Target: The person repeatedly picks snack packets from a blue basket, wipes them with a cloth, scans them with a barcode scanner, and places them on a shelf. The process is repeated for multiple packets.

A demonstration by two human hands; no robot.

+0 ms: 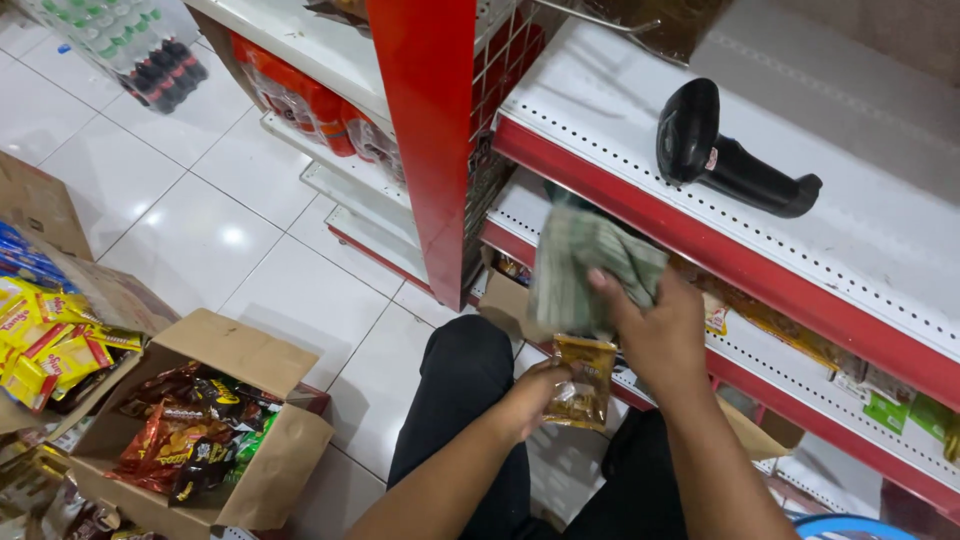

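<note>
Left hand point(535, 395) grip closed on gold packet point(582, 383), 6 o'clock | right hand point(655, 325) grip pinching green cloth point(585, 268) at shelf point(700, 240) edge, 12 o'clock | risk: packet likely slips, grasped only by its edge

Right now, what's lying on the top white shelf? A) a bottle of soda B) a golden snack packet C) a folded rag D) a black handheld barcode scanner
D: a black handheld barcode scanner lies on the white shelf, while the golden snack packet is in the left hand lower down.
</note>
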